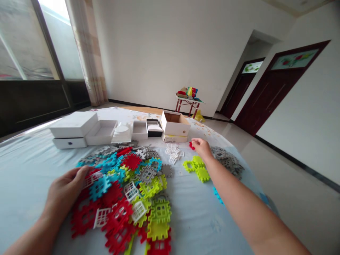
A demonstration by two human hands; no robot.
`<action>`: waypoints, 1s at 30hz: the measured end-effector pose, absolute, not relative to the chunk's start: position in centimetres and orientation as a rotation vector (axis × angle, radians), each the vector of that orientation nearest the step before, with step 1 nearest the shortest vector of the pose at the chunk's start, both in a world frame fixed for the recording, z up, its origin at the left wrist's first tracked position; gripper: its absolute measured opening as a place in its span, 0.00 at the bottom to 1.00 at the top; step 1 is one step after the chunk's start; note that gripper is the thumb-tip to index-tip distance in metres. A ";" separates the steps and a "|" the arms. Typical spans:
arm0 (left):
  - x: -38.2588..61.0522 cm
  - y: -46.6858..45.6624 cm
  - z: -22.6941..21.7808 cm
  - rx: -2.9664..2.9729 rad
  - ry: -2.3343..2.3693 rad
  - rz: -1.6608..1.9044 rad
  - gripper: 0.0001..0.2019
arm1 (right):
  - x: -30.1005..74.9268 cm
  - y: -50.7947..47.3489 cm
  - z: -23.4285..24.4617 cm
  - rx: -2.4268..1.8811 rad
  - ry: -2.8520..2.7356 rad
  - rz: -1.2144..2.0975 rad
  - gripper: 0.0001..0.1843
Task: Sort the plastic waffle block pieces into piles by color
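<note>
My right hand pinches a small red toothed plastic building piece above the far right part of the tablecloth. Just below it lies a small group of lime-green toothed pieces. At the left edge of a big mixed pile, my left hand rests with its fingers curled together; what they hold, if anything, is hidden. Beside those fingertips are a white window-grid piece and a blue square piece. Red pieces, lime-green pieces and grey ones overlap through the pile.
Behind the pile stands a row of boxes: a lidded white box, open white trays, a black-edged box and a taller open box. White grid pieces lie ahead. Grey pieces are heaped beyond my right forearm.
</note>
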State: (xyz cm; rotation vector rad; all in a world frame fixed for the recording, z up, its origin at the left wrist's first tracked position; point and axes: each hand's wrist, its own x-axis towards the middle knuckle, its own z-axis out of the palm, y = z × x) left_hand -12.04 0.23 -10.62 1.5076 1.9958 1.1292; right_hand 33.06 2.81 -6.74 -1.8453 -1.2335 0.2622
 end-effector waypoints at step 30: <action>-11.6 0.0 -10.6 1.426 1.879 1.181 0.21 | 19.7 -14.0 -6.0 -1.236 -2.659 0.547 0.56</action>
